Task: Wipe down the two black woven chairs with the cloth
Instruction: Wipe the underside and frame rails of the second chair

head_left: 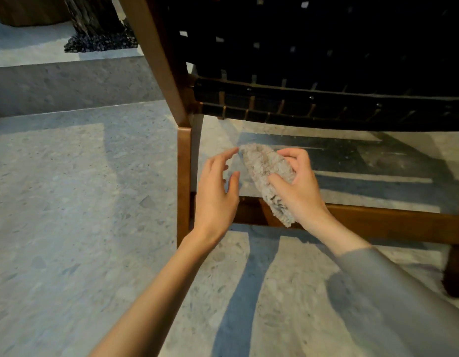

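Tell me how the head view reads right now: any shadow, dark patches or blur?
Head view: the woven chair back is so dark the weave barely shows; striped shadows cross the floor under and in front of the seat; the cloth, left hand and right hand are sharp; the right sleeve is blurred.

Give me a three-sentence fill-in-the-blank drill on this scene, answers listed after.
1. The right hand grips the ____.
2. The left hand, fingers spread, holds ____.
3. The chair has black webbing on a ____ frame.

Missing words: cloth; nothing; wooden.
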A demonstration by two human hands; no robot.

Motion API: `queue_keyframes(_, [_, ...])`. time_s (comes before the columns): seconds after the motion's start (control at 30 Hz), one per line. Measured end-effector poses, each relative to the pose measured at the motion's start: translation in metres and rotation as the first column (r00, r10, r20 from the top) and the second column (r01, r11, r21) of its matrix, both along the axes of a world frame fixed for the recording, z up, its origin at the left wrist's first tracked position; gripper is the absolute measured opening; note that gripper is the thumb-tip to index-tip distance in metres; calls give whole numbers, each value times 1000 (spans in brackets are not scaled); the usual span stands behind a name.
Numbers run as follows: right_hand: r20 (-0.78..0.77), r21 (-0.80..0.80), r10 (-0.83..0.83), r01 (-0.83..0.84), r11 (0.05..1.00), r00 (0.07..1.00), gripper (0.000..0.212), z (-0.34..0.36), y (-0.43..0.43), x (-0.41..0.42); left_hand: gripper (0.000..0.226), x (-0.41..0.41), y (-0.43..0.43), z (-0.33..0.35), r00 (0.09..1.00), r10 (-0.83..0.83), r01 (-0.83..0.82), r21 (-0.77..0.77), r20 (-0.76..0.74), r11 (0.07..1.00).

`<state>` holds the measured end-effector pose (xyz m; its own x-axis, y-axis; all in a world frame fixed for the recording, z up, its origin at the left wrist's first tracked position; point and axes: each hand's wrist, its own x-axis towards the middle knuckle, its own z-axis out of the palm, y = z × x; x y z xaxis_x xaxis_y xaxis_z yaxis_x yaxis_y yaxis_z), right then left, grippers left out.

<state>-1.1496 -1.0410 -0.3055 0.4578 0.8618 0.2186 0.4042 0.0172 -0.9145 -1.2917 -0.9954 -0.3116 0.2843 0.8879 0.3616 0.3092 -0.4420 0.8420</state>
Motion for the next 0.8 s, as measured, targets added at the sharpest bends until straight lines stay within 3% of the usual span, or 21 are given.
queue_keyframes(0.17, [-99, -143, 48, -62, 988, 994, 40, 19, -34, 35, 50, 39, -19, 17, 984, -141, 124, -153, -109, 980])
queue_keyframes(0.33, [-197, -274, 130, -182, 944, 972, 40, 69, -70, 52, 51, 49, -46, 63, 944, -305, 242, -367, -124, 898])
queue_keyframes(0.57, [-305, -400, 175, -293, 869, 936, 39, 179, -113, 38, 17, 22, -95, 165, 969, -202, 131, -393, -145, 910])
queue_keyframes(0.8, [-319, -493, 275, -406, 769, 907, 37, 328, -164, 30, 4, 3, -153, 304, 977, -166, 83, -479, -134, 874])
